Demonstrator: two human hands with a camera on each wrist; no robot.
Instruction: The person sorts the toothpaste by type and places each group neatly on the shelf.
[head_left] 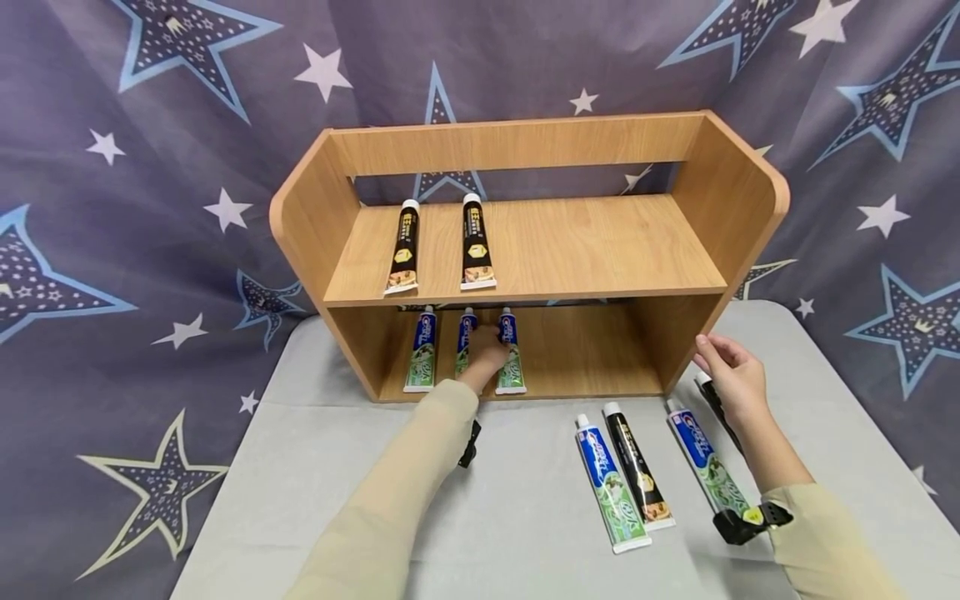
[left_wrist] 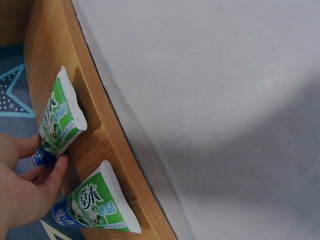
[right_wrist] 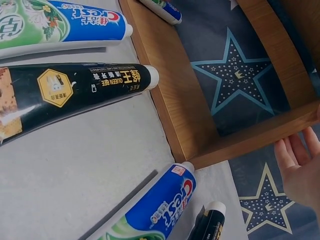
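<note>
My left hand [head_left: 487,354] reaches into the lower level of a wooden shelf [head_left: 525,293]. Its thumb and fingers pinch the rightmost Crest toothpaste tube [left_wrist: 60,117] there, which stands leaning back, cap up. Beside it a second Crest tube [left_wrist: 97,202] leans the same way, partly covered by the hand in the head view; a third tube [head_left: 422,350] is farther left. At the shelf's right side panel, my right hand [head_left: 738,383] holds the front edge, fingers [right_wrist: 295,150] against the outer face and thumb tip on the other side.
Two black toothpaste tubes [head_left: 477,242] lean on the upper level, toward the left. On the grey tabletop [head_left: 525,517] in front lie a Crest tube [head_left: 611,483] and a black tube [head_left: 637,467]. Another Crest tube [head_left: 705,458] and a black one [head_left: 712,400] lie by the right forearm.
</note>
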